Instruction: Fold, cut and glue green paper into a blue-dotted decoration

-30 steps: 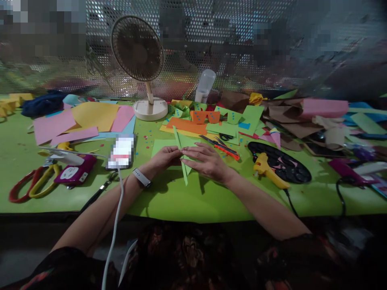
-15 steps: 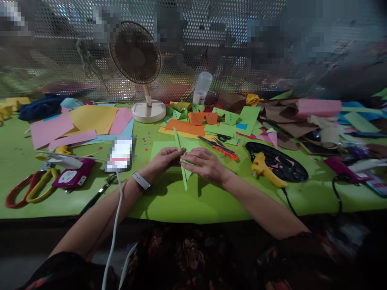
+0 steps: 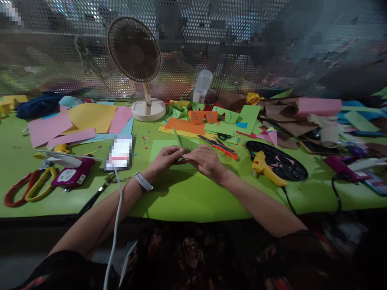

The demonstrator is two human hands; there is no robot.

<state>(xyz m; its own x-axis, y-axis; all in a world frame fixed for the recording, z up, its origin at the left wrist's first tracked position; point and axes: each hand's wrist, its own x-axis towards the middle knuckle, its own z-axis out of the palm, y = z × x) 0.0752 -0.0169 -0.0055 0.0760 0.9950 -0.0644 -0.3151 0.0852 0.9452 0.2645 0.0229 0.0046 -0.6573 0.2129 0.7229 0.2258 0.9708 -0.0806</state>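
Note:
Near the middle of the table my two hands meet over a narrow folded strip of light green paper [image 3: 177,138]. My left hand [image 3: 167,158] is closed, pinching the strip between thumb and fingers. My right hand [image 3: 208,162] is closed too, its fingertips pressed on the strip beside the left thumb. The strip's upper end points away from me; its lower part is hidden by the fingers. A flat light green sheet [image 3: 157,148] lies under the hands. To their right rest an orange-handled cutter [image 3: 225,151] and black-handled scissors [image 3: 223,137].
A yellow glue gun [image 3: 267,171] leans on a black tray [image 3: 293,171] at right. At left are a phone [image 3: 120,152] with a white cable, a purple box [image 3: 74,175] and large scissors [image 3: 42,189]. Coloured paper [image 3: 93,117] and a fan [image 3: 148,108] stand farther back.
The strip's lower end, which stuck out below my hands, is now out of sight. My right fingers have drawn together and curled in around it.

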